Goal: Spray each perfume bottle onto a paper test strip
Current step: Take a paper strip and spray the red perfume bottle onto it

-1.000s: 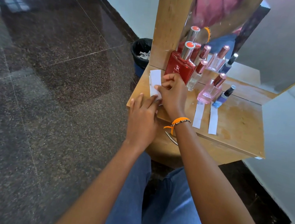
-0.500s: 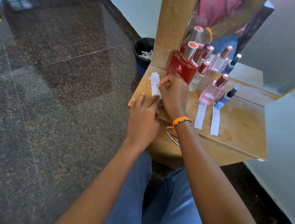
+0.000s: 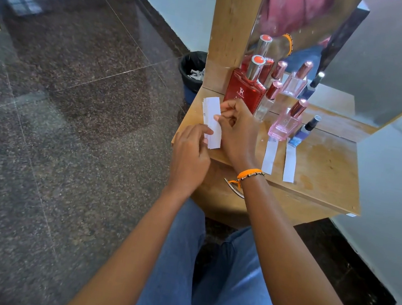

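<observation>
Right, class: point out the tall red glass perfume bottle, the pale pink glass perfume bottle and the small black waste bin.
Tall red glass perfume bottle (image 3: pixel 245 88), head view, front face.
Pale pink glass perfume bottle (image 3: pixel 283 126), head view, body.
Small black waste bin (image 3: pixel 191 60), head view, rim.

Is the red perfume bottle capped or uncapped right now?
Capped. The red perfume bottle stands upright on the table with its silver, red-topped cap on; neither hand touches it.
</observation>
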The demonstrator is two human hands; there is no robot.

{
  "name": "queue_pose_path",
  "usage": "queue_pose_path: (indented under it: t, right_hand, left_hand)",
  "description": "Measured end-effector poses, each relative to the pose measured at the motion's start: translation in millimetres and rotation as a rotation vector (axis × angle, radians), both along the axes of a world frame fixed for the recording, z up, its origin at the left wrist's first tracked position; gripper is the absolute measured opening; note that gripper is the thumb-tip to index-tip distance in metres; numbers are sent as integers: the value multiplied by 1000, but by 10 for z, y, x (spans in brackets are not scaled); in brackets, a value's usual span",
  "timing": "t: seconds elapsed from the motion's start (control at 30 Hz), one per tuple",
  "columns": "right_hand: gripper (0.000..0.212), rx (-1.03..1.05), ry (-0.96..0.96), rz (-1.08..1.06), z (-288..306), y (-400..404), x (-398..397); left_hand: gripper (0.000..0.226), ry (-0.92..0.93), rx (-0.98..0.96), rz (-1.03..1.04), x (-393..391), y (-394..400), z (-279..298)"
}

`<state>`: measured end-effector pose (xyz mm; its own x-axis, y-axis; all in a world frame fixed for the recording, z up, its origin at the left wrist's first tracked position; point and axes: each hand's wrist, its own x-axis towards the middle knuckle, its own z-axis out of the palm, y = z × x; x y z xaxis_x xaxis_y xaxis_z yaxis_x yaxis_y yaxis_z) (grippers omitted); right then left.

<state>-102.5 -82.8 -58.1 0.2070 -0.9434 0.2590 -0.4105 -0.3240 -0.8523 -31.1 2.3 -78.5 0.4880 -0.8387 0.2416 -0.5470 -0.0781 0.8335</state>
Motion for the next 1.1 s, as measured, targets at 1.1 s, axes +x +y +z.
queue_pose_path:
  t: [1.1]
  right_hand:
    - [16, 129, -213, -74, 14, 399, -307]
  left_hand:
    - [28, 71, 38, 4, -11, -60, 202]
